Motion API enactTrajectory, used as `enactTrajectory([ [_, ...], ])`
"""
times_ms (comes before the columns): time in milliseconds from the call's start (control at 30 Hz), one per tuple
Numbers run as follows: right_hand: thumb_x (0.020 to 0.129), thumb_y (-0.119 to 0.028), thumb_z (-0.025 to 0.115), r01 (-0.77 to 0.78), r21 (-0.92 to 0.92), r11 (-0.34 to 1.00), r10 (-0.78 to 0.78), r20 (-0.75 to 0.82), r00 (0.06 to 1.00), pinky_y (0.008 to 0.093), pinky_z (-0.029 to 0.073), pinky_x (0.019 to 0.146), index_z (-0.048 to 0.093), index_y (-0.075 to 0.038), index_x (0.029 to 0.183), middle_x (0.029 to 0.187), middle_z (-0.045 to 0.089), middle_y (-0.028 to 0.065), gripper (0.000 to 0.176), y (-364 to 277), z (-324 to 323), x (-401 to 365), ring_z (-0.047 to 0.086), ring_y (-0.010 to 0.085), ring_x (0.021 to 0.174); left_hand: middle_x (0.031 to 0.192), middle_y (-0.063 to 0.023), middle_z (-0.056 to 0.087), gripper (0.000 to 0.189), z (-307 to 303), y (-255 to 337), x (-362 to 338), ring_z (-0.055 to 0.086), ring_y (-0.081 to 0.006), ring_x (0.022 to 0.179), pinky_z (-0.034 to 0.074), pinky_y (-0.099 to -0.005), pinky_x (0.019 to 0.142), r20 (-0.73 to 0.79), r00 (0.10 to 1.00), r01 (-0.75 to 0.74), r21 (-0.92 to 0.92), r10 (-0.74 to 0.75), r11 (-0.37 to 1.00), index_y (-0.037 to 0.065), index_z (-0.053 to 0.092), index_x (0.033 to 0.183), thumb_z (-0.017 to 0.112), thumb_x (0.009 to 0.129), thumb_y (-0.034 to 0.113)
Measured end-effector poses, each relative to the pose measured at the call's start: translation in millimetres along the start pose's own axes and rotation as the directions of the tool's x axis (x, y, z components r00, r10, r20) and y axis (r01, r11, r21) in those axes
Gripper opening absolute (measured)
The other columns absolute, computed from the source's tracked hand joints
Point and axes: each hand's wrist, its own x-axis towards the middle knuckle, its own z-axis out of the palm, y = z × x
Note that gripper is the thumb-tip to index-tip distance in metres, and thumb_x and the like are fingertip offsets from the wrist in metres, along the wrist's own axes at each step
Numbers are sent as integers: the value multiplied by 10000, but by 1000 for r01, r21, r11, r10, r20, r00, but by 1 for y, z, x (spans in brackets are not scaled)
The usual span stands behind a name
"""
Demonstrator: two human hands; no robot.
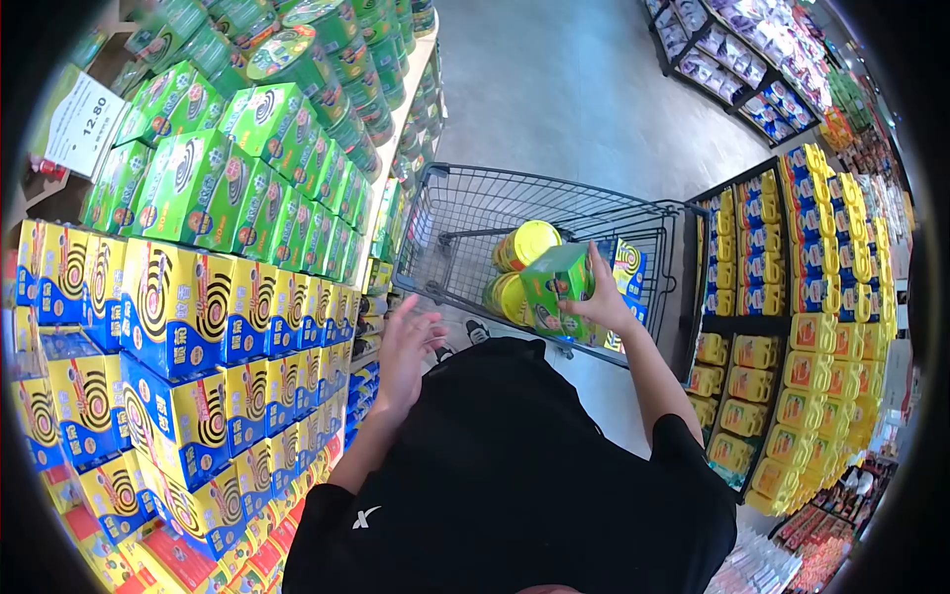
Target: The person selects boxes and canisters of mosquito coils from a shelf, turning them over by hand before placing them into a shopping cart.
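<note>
My right hand (603, 298) grips a green box of mosquito coils (554, 287) over the shopping cart (475, 176). Under and beside that box are two yellow-lidded green tubs (535, 238) in the cart. A blue and yellow mosquito coil box (629, 262) stands in the cart just right of my right hand, partly hidden by it. My left hand (408, 342) is raised with nothing in it, fingers apart, between the cart and the shelf on the left.
On the left, stacked blue and yellow coil boxes (180, 307), green boxes (183, 183) and green tubs (297, 59) fill the shelf beside a price sign (87, 124). Racks of yellow jugs (811, 376) stand on the right. Grey floor (544, 89) stretches ahead of the cart.
</note>
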Motion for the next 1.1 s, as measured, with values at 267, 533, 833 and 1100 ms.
enactTrajectory([
  [267, 763, -226, 847, -131, 745, 654, -207, 343, 916, 406, 251, 1195, 64, -116, 1632, 1595, 298, 201, 1175, -146, 30, 26, 344, 313, 1454, 1436, -149, 484, 741, 16, -1, 0, 466, -222, 1334, 403, -385, 1093, 262, 944, -223, 50, 203, 974, 31, 292, 1541, 692, 970, 280],
  [533, 900, -265, 754, 46, 606, 794, -309, 338, 889, 398, 338, 1149, 63, -117, 1630, 1580, 312, 244, 1016, -192, 63, 38, 388, 307, 1409, 1369, -87, 585, 610, -18, -4, 1, 594, -222, 1213, 442, -414, 1069, 122, 965, -188, -306, 234, 933, 34, 446, 1436, 681, 971, 352],
  [833, 1012, -375, 588, -506, 805, 311, -267, 584, 766, 493, 436, 1033, 347, -114, 1533, 1451, 506, 79, 631, -188, 96, 37, 486, 241, 1316, 1467, -108, 507, 550, -15, 8, -19, 461, -288, 1375, 387, -536, 1120, 65, 963, -131, -734, 261, 667, 113, 393, 1486, 544, 1037, 392],
  [1100, 1036, -437, 506, -668, 744, 30, -278, 648, 709, 491, 430, 1075, 433, -90, 1482, 1428, 560, 104, 570, -157, 140, 52, 558, 262, 1274, 1464, -125, 478, 538, -30, -25, -8, 502, -276, 1325, 424, -490, 1093, -28, 954, -291, -317, 298, 903, 103, 325, 1517, 495, 1065, 341],
])
